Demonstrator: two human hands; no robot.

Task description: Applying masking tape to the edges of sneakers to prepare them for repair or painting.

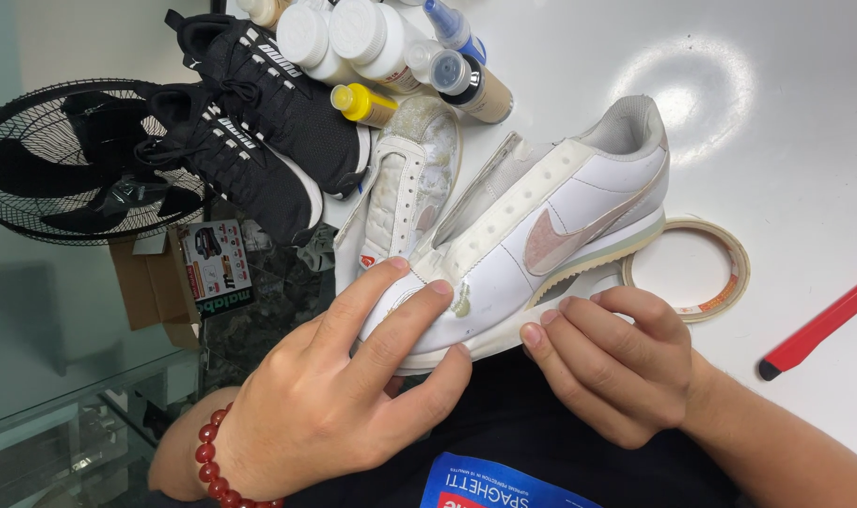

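Note:
A white sneaker [579,202] with a pale pink side mark lies on its side at the table's near edge, toe toward me. My left hand [339,395], with a red bead bracelet on the wrist, lies over the toe, fingers spread on the upper. My right hand [612,362] curls its fingers against the sole's edge just under the middle of the shoe. A strip of pale masking tape runs along the lace area.
A second white sneaker [405,188] lies behind, next to two black sneakers [250,122]. Several bottles [381,47] stand at the back. A tape roll [701,268] and a red-handled tool [823,325] rest on the white table [786,141]. A black fan [71,160] stands to the left.

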